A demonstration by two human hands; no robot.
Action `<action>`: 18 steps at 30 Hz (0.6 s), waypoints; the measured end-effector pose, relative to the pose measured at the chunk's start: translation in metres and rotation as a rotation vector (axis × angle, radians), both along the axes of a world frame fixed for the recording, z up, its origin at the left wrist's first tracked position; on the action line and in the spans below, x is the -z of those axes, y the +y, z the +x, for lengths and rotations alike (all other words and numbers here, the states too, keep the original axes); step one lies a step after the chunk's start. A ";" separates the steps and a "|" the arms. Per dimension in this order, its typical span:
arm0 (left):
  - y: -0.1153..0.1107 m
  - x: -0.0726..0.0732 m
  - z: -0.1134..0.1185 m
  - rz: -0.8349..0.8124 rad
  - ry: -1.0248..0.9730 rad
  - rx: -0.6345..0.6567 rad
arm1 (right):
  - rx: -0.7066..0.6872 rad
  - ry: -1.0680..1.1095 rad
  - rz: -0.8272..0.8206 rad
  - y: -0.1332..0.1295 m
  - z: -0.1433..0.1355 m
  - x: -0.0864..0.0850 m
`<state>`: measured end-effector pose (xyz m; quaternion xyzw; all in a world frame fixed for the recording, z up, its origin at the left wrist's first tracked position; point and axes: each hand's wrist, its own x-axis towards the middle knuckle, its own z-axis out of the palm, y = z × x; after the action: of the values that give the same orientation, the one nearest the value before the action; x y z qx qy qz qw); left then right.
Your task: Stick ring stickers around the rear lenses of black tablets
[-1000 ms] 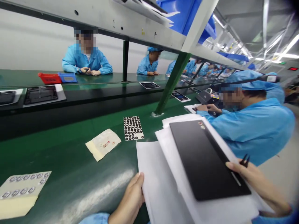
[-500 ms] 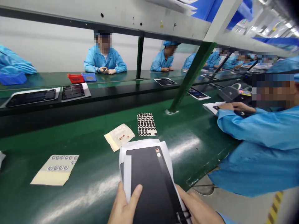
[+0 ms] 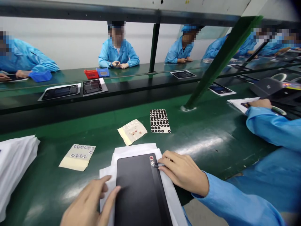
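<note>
A flat black panel (image 3: 138,188), like a tablet's back cover, lies on white paper sheets (image 3: 135,148) at the bench's near edge. Near its top right corner are a small red-centred square (image 3: 151,158) and a round white ring (image 3: 152,163) below it. My right hand (image 3: 183,171) pinches grey tweezers (image 3: 160,164), whose tip meets the ring; most of their length is hidden in the hand. My left hand (image 3: 91,201) hovers beside the panel's left edge, thumb and fingers apart, thumb tip close to or over that edge.
Ahead lie a cream sheet of ring stickers (image 3: 80,153), a sheet with small red-edged pieces (image 3: 133,131) and a sheet of black dots (image 3: 160,121). White papers (image 3: 16,163) are stacked left. A green post (image 3: 218,62) slants up. A co-worker's sleeve (image 3: 272,125) is at right.
Both hands held the panel; now it lies lower on the paper. My right hand has moved up to the ring with tweezers, my left has let go. The white strip on the panel's left is gone.
</note>
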<state>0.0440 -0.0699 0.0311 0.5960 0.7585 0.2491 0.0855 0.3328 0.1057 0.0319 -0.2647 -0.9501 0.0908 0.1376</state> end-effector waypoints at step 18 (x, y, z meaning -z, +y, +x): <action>0.109 0.025 0.079 0.087 -0.031 0.405 | -0.077 0.039 0.039 0.035 -0.005 0.006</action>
<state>0.1229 0.0391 0.0060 0.7355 0.6104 0.2685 0.1198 0.3276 0.1403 0.0256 -0.2234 -0.9584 0.0827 0.1574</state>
